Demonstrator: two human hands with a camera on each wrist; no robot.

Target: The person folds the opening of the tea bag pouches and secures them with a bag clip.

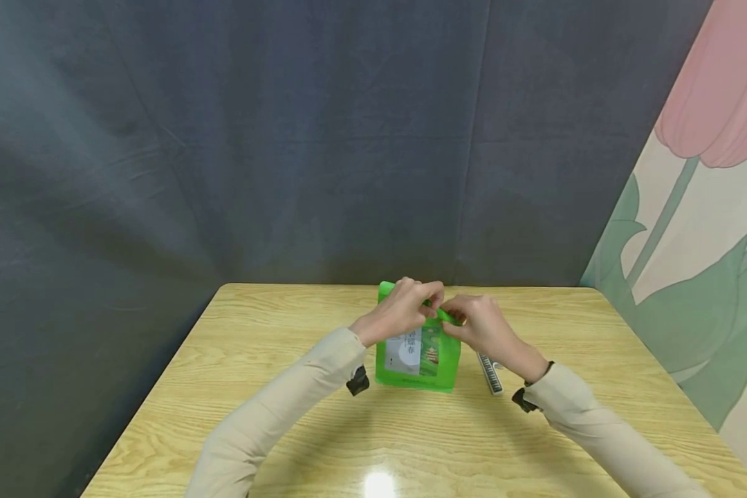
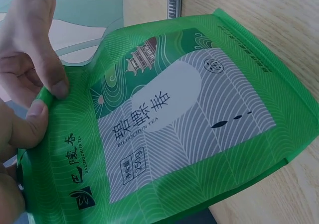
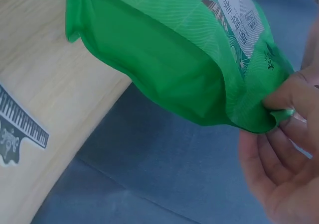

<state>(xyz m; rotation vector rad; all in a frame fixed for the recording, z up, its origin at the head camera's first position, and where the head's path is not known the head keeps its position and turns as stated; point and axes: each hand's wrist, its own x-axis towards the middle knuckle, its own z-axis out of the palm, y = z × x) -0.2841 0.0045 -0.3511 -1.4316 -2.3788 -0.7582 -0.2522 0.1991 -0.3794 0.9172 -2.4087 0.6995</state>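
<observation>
A green bag of tea (image 1: 404, 382) stands upright on the table, its printed front with a grey panel facing me. At its top edge my left hand (image 1: 404, 304) pinches the folded-over rim between thumb and fingers. Close beside it, my right hand (image 1: 482, 325) pinches the same rim nearer the right corner. The left wrist view shows both thumbs on the rolled edge of the tea bag (image 2: 164, 104). From the right wrist view, the bag's plain green side (image 3: 159, 69) bulges outward below the pinched corner.
Right of the bag lies a small flat piece with a piano-key pattern (image 1: 490, 373), partly under my right forearm in view. The wooden table (image 1: 286, 429) ends at a dark curtain (image 1: 348, 138) behind. A wall with a painted tulip (image 1: 678, 207) stands on the right.
</observation>
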